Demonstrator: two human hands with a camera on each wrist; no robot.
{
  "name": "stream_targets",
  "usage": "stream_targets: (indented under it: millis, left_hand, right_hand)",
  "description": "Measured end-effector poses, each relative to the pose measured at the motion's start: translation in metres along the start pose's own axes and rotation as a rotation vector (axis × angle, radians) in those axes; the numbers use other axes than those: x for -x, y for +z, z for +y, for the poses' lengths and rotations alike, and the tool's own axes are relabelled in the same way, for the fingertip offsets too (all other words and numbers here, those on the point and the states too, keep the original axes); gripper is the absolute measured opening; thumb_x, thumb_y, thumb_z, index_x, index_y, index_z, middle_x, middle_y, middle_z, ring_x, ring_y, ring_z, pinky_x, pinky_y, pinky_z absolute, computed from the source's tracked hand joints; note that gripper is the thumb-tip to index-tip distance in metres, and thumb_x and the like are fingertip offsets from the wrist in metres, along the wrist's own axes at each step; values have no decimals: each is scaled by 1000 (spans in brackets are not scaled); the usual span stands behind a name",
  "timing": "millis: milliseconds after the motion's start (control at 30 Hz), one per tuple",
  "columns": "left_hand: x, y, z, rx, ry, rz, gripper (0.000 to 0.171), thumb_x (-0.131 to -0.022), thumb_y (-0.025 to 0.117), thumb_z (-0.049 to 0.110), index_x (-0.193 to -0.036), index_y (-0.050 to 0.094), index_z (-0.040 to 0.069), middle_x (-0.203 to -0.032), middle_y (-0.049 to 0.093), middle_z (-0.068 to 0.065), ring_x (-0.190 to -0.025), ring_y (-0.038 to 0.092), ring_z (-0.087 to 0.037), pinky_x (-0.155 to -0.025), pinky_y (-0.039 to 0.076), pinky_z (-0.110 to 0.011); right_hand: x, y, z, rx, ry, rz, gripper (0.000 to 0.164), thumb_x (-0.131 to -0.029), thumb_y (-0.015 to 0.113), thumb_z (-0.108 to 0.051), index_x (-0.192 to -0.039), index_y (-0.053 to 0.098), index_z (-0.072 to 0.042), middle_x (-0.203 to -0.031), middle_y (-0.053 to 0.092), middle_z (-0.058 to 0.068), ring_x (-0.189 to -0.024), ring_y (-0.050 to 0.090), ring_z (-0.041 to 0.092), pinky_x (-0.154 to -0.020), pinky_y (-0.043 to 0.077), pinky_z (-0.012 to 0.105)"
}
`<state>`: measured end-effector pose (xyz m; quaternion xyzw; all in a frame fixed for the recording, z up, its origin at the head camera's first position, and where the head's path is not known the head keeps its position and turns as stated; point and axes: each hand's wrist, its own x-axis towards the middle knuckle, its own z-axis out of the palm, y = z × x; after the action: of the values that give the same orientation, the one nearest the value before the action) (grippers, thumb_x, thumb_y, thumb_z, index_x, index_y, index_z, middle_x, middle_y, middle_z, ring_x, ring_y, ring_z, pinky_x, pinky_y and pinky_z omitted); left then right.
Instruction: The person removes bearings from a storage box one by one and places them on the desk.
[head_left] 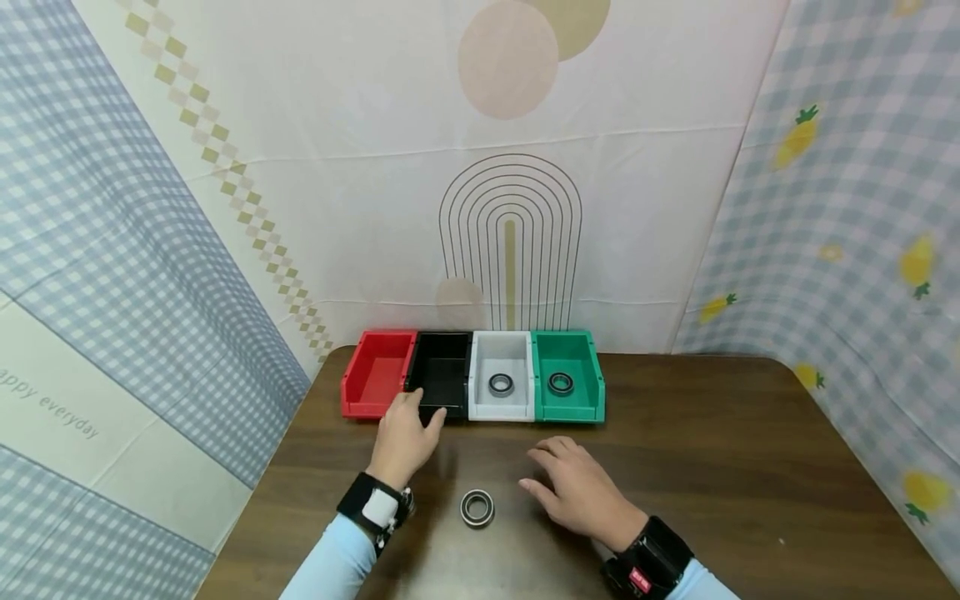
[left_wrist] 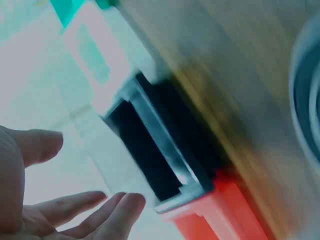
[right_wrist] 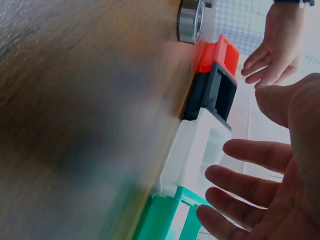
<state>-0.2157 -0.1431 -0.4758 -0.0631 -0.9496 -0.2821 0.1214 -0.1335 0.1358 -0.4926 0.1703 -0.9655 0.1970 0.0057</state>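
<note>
A steel ball bearing (head_left: 477,508) lies flat on the table between both hands. One bearing (head_left: 501,384) is in the white bin (head_left: 501,412), and another bearing (head_left: 560,383) sits inside the green bin (head_left: 570,410). My left hand (head_left: 405,442) hovers by the front of the black bin (head_left: 444,358), thumb and fingers spread, holding nothing. To the right of the loose bearing, my right hand (head_left: 583,490) is above the table with loosely bent fingers and an unfilled palm. In the right wrist view, the loose bearing (right_wrist: 189,22) appears near the top.
The red bin (head_left: 378,371) stands at the left end of the row, against the black one. Behind the wooden table (head_left: 697,433) hangs a white patterned cloth (head_left: 360,225), with checked cloth (head_left: 832,208) at the right side.
</note>
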Motion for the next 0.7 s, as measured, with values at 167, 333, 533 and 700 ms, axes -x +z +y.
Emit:
stream_targets:
  millis: [167,333,533,700]
  left_hand:
    - [28,0,10,43,-11,-56,58,-99,76,34,-141,65,-4,-137,69,-24,-124,70,-40,-106,58,-57]
    - [47,4,9,54,31,-41,52,-97,78,30,-136,69,-4,-129,73,-21,-120,72,-39,-102,59,-56]
    - [56,12,6,71,46,-51,51,-96,79,30,-133,71,-4,-123,74,-19,-116,74,-38,-99,61,-55]
    - [57,16,4,79,29,-52,51,-97,79,30,-132,71,-5,-123,74,-19,-116,74,-39,-99,61,-55]
  right_hand:
    - [3,-1,2,-24,15,-10,48,-103,71,-43,-135,72,-7,-138,70,11,-135,62,31,-114,52,57]
    - [3,0,1,-26,18,-35,50,-103,70,-44,-137,71,-7,-140,69,12,-136,61,31,-114,52,57]
    - [5,2,1,-34,21,-48,50,-104,69,-44,-137,71,-6,-140,69,12,-136,61,32,-114,52,58]
    - [7,4,2,-38,29,-43,50,-104,69,-44,-136,71,-6,-139,69,12,-136,61,32,-114,52,58]
